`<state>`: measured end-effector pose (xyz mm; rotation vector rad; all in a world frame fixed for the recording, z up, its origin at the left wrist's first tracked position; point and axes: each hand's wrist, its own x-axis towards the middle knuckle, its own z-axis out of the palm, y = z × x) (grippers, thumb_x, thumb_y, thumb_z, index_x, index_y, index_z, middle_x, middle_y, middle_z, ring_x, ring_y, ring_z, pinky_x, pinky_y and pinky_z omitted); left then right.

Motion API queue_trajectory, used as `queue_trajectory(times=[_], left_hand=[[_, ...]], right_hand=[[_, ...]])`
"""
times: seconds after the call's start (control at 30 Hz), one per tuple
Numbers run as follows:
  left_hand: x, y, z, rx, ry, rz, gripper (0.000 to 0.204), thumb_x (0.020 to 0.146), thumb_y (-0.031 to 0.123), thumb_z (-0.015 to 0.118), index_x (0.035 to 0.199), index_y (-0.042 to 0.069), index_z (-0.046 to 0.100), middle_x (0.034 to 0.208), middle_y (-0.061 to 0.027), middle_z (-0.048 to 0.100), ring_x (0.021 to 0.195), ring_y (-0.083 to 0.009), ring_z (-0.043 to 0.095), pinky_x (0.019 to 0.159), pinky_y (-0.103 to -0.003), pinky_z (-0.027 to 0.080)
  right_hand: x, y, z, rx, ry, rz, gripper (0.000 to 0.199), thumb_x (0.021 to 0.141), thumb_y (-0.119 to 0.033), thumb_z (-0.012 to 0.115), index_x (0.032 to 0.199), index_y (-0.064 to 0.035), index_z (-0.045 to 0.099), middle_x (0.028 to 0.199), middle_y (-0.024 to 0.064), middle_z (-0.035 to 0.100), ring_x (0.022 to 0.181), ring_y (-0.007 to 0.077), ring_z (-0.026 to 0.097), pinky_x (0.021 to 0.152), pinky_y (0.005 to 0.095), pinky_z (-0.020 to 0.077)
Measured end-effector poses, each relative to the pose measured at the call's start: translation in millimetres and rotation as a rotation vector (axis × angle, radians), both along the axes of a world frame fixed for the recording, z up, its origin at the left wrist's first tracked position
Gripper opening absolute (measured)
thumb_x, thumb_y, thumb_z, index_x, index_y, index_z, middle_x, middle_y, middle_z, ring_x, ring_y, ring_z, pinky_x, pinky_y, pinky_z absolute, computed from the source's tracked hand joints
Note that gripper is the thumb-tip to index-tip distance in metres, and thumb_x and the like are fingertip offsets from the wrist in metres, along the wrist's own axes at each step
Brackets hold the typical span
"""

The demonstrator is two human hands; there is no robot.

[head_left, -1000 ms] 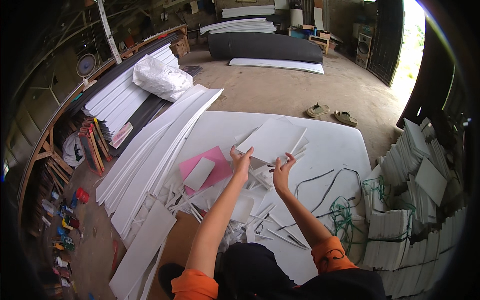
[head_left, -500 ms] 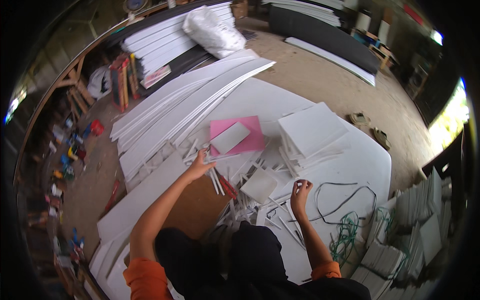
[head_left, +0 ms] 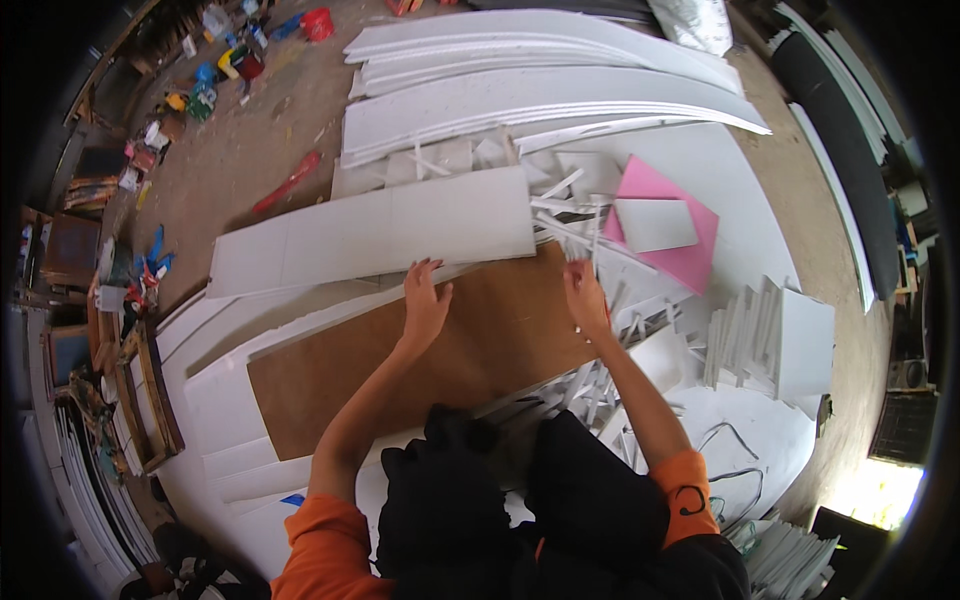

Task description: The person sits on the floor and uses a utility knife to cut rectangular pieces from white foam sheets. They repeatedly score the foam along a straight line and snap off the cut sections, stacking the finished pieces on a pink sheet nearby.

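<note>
Two hands in view, both flat and unclenched, grasping nothing. Left hand pressed, fingers spread, at the near edge of one long white foam panel. Right hand resting palm-down at the far right corner of one brown board, just beside a heap of thin white offcut strips; strip count cannot be told. White panel lying across the far edge of the brown board. One pink square sheet right of the strips, bearing one smaller white rectangle. One red bucket on the floor, top left.
</note>
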<state>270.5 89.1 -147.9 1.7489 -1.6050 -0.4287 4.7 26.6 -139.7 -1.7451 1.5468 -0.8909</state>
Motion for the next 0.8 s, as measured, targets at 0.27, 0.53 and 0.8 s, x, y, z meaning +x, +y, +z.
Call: queue_trajectory(times=[0.27,0.53,0.8], left_hand=[[-18,-36,-15,0.05,-0.008,0.043,0.045,0.076,0.013,0.058,0.117,0.015,0.038,0.125,-0.0122,0.032,0.121,-0.0341,0.024,0.097,-0.055,0.017],[-14,-26,0,-0.009,-0.094,0.026,0.041,0.078,0.02,0.057,0.115,0.016,0.042,0.123,-0.0114,0.033,0.119,-0.0327,0.027,0.095,-0.052,0.018],[16,-20,90,-0.262,0.012,-0.068,0.042,0.079,0.024,0.058,0.115,0.013,0.042,0.123,-0.0158,0.031,0.117,-0.0359,0.027,0.093,-0.048,0.026]], right_hand=[[69,-57,-22,-0.195,0.42,0.084,0.044,0.076,-0.01,0.056,0.113,-0.0011,0.034,0.097,0.0206,0.053,0.093,0.034,0.049,0.081,0.04,0.0386],[93,-75,2,0.355,-0.425,-0.248,0.059,0.071,-0.012,0.065,0.118,0.0035,0.033,0.098,0.0163,0.052,0.093,0.0231,0.052,0.077,0.0326,0.0409],[73,-23,110,0.282,-0.726,0.01,0.051,0.077,-0.004,0.058,0.121,0.0064,0.035,0.101,0.0151,0.056,0.091,0.0178,0.054,0.079,0.0286,0.0418]])
